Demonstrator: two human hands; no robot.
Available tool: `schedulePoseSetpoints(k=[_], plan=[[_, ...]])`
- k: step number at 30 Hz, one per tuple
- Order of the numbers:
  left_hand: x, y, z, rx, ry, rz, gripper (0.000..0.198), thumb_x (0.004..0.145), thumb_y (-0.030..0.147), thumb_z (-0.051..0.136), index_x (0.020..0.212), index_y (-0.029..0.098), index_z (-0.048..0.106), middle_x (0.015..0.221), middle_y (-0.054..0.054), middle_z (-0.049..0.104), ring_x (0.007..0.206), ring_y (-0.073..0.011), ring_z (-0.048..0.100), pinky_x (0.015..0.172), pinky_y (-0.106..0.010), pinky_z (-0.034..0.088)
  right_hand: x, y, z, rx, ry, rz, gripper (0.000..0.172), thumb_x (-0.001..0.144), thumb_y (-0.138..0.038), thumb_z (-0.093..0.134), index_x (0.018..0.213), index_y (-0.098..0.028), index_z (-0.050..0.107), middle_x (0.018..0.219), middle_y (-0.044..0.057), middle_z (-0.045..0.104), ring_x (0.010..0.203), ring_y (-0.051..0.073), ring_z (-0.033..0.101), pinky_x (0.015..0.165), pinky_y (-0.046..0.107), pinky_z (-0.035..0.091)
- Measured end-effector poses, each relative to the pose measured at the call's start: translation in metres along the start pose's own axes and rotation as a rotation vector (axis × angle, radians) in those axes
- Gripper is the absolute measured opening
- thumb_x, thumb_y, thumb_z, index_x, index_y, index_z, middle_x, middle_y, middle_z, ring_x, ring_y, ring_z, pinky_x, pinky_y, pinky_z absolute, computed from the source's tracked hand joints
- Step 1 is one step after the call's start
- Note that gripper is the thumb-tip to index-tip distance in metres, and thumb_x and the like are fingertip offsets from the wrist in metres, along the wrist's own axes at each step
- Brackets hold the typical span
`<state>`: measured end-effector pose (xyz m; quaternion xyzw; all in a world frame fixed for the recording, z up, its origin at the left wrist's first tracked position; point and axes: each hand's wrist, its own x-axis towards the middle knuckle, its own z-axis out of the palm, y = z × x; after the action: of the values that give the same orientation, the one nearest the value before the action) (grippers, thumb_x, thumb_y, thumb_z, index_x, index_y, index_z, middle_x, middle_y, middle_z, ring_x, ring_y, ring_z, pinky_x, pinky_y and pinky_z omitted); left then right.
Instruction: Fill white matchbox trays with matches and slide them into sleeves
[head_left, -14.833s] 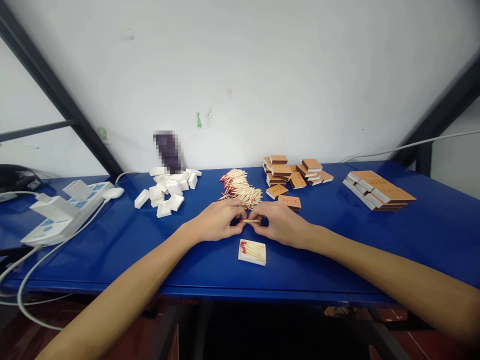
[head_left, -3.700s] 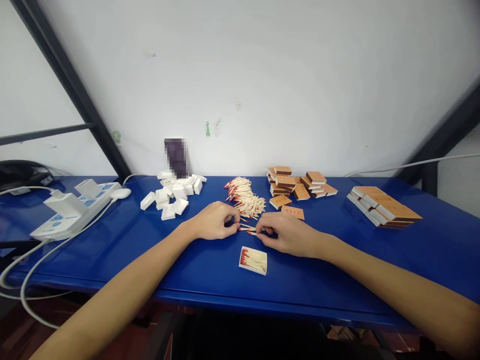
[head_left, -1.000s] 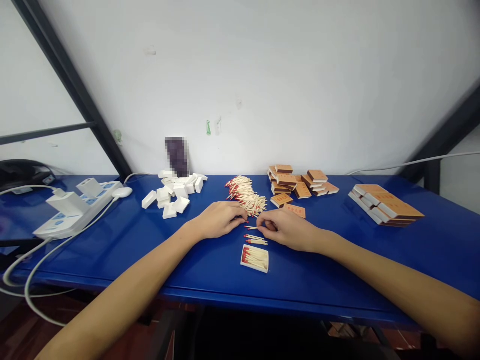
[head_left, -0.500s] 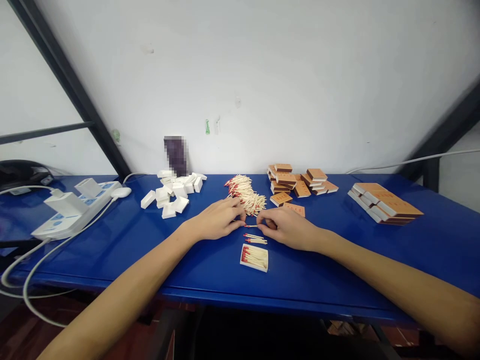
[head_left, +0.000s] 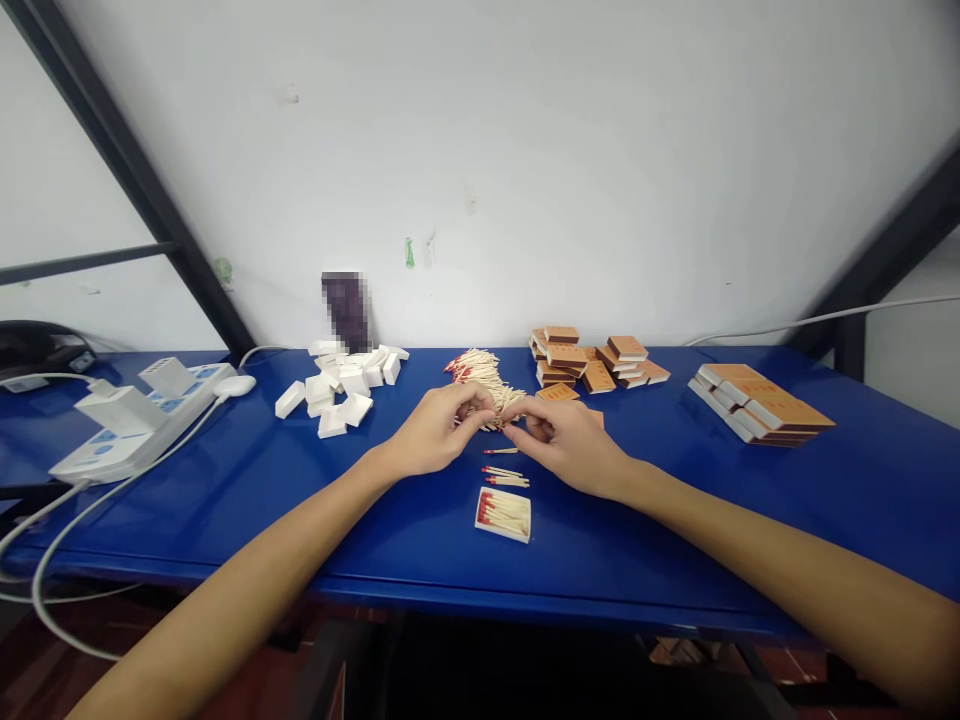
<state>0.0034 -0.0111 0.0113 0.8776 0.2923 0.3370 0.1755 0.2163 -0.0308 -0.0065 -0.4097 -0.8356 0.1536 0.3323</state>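
Note:
My left hand [head_left: 439, 430] and my right hand [head_left: 561, 440] meet at the near edge of the pile of red-tipped matches [head_left: 480, 375] on the blue table [head_left: 225, 490]. Both hands have their fingers pinched together over the pile's front; what they hold is too small to make out. A few loose matches [head_left: 506, 474] lie on the table just below the hands. In front of those sits an open white matchbox tray [head_left: 504, 514] partly filled with matches.
A heap of empty white trays [head_left: 341, 380] lies at the left. Orange matchbox sleeves [head_left: 589, 360] are piled behind the right hand. Stacked orange boxes [head_left: 761, 403] sit far right. A white power strip [head_left: 124, 420] with cables lies far left.
Both hands have lifted off the table and moved back to the match pile, fingertips pinching there. The loose matches they were handling now lie free above the tray.

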Motion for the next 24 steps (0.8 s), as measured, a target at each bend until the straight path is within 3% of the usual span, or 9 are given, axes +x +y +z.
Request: schedulePoseSetpoints(k=[3,8,15,18,22,24], plan=[[0.003,0.006,0.005,-0.158,0.113,-0.012,0.019,0.095,0.028,0.053,0.109,0.017,0.061,0.085,-0.002,0.065,0.068,-0.0106,0.055,0.064,-0.025,0.046,0.003,-0.009,0.003,0.159,0.011,0.057,0.025,0.090,-0.038,0.056,0.099,-0.019,0.069,0.053,-0.006,0.043,0.049,0.011,0.037,0.049,0.024,0.028],[0.004,0.009,0.009,-0.428,0.167,-0.078,0.036,0.089,0.031,0.064,0.122,0.018,0.059,0.093,-0.005,0.066,0.077,-0.0123,0.064,0.072,-0.026,0.056,0.003,-0.013,0.006,0.341,0.092,0.103,0.032,0.088,-0.046,0.058,0.094,-0.017,0.072,0.060,0.000,0.058,0.052,0.012,0.045,0.049,0.025,0.035],[0.002,0.004,0.012,-0.497,0.180,-0.206,0.027,0.076,0.032,0.078,0.088,0.013,0.063,0.080,-0.004,0.069,0.075,-0.0148,0.069,0.072,-0.028,0.057,-0.001,-0.008,0.004,0.258,0.166,0.013,0.026,0.086,-0.041,0.060,0.086,-0.017,0.071,0.062,0.000,0.061,0.050,0.011,0.046,0.050,0.024,0.038],[0.001,0.001,0.003,-0.331,0.106,-0.145,0.027,0.079,0.035,0.073,0.094,0.014,0.064,0.085,-0.005,0.071,0.077,-0.0151,0.067,0.074,-0.030,0.054,-0.001,-0.003,0.002,0.114,0.123,-0.038,0.020,0.087,-0.033,0.057,0.083,-0.018,0.069,0.058,-0.001,0.057,0.050,0.010,0.045,0.052,0.024,0.036],[-0.001,-0.011,-0.019,0.267,-0.008,0.015,0.027,0.089,0.034,0.057,0.070,0.015,0.065,0.069,-0.003,0.063,0.072,-0.0155,0.057,0.075,-0.033,0.045,-0.001,0.003,-0.002,-0.080,-0.033,-0.045,0.011,0.084,-0.023,0.057,0.080,-0.018,0.065,0.055,-0.004,0.053,0.050,0.010,0.044,0.055,0.024,0.033],[-0.003,-0.019,-0.031,0.431,-0.082,-0.040,0.024,0.087,0.029,0.054,0.072,0.016,0.067,0.059,0.000,0.058,0.062,-0.0138,0.053,0.072,-0.032,0.042,-0.002,0.005,-0.002,-0.123,-0.115,-0.026,0.010,0.084,-0.021,0.056,0.080,-0.019,0.064,0.055,-0.005,0.052,0.049,0.010,0.043,0.054,0.024,0.031]])
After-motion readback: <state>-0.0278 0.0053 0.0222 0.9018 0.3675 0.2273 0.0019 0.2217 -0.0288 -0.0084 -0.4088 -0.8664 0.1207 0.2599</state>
